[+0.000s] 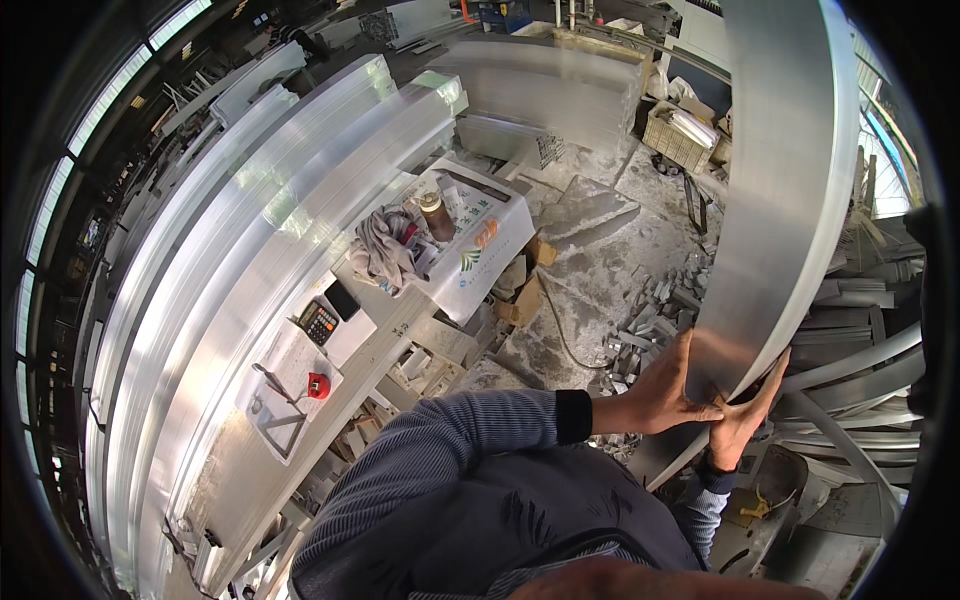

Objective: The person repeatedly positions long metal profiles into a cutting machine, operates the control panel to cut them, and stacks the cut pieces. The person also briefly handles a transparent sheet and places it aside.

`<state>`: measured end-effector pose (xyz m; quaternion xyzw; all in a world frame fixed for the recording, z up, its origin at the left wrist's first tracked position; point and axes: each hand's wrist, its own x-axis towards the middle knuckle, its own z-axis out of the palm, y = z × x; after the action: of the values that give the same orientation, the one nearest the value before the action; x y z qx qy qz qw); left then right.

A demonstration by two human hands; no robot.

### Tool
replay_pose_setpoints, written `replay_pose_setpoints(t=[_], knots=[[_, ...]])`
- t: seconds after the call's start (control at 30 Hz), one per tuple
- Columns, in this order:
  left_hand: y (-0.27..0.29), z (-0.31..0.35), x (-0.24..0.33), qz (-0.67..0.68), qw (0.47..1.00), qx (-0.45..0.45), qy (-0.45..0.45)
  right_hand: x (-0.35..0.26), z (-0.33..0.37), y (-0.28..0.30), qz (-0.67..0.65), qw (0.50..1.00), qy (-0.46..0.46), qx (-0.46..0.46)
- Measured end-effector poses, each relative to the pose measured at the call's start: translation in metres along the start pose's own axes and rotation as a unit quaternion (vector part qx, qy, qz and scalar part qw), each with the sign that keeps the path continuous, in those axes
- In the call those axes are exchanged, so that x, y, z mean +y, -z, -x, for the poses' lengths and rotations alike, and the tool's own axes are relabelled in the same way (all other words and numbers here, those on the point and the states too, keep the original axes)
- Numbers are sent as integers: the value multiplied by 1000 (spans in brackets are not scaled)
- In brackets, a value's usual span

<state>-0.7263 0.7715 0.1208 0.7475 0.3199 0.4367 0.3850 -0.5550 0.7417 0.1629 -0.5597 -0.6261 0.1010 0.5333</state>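
Observation:
A long, wide silvery metal profile (pixel 775 180) runs from the top right of the view down toward my body, with one bright rounded edge. My left hand (pixel 665 393) grips its left edge, fingers up along the side and thumb reaching across the near part. On the other edge, my right hand (pixel 742 425) is closed round the profile, with the fingers partly hidden behind it. Both hands meet close together near the profile's lower part. Below them, a narrower strip of the metal (pixel 668 455) shows between my two arms.
Long stacked profiles (pixel 230 240) fill the left. A bench carries a calculator (pixel 319 322), a phone (pixel 342 299), a red tape measure (pixel 318 385), a cloth (pixel 385 250) and a brown bottle (pixel 436 217). Metal offcuts (pixel 655 325) litter the floor beside a crate (pixel 680 138). Curved strips (pixel 860 375) lie right.

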Motion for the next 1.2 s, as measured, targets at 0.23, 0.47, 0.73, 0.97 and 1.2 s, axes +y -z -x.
replay_pose_setpoints(t=[0.23,0.47,0.73,0.97,1.2], knots=[[54,-75,-120,76,940,171,286,68,-80,-156,1,994,-15,-109],[106,-151,-268,196,885,253,338,127,-179,-266,117,967,33,-222],[220,-290,-433,424,807,224,346,254,-282,-276,173,950,-84,-244],[312,-393,-493,444,766,255,388,360,-308,-138,419,884,-206,-35],[360,-506,-571,438,775,289,352,504,-359,-86,592,593,-531,127]])
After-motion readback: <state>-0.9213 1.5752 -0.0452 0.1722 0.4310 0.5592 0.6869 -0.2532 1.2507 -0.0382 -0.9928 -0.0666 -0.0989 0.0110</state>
